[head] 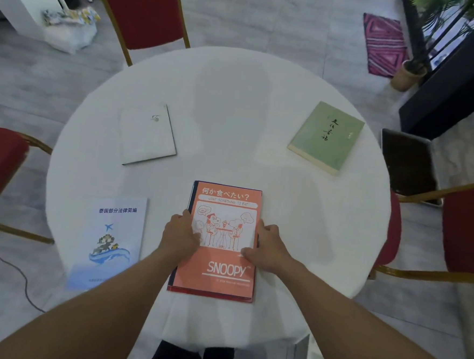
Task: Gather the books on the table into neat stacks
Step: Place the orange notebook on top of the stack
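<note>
A round white worktop [236,89] carries everything. Between the two hands lies a small stack, its top an orange Snoopy book [224,268] with the edges of darker books showing beneath along the left and near sides. The left hand [179,238] presses flat against the stack's left edge, thumb on the cover; the right hand [269,249] presses the right edge, thumb likewise on the cover (each grip is open-palmed, fingers not curled around anything). Left of the left grip, near but apart, lies a pale blue booklet [113,240]. Farther from both grips, up and left, rests a white book [147,135]; up and right, well apart, sits a green book [327,136], tilted.
</note>
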Tool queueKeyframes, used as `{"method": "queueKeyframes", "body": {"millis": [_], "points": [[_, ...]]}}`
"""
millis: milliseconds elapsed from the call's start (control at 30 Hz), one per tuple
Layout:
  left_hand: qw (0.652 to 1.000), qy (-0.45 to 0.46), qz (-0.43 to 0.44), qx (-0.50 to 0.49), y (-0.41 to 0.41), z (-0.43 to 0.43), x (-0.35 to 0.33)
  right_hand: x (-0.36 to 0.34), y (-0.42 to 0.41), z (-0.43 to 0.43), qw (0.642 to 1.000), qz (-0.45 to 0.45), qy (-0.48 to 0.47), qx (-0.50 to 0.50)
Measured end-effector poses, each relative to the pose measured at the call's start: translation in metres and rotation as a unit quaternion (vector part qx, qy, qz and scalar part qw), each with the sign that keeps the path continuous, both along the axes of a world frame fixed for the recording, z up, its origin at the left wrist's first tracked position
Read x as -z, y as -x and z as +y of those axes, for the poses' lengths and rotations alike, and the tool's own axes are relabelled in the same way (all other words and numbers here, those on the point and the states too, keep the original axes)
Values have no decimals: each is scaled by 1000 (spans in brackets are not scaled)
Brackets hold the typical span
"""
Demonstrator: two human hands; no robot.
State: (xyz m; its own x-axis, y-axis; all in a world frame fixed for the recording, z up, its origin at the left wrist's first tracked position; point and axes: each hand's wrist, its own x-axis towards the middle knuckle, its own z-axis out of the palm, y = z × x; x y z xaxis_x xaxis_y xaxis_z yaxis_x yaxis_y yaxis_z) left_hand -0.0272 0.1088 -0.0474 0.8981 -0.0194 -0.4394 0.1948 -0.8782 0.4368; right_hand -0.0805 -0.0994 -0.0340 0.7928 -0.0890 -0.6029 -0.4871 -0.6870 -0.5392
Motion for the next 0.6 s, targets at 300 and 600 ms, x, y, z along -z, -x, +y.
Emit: {"method": "queueKeyframes", "body": {"millis": [300, 600], "points": [[999, -28, 32, 4, -6, -1, 1, 1, 0, 2, 1000, 9, -14, 19], [996, -58, 64, 14, -14, -4, -1, 6, -4, 1, 999, 28, -17, 20]]}}
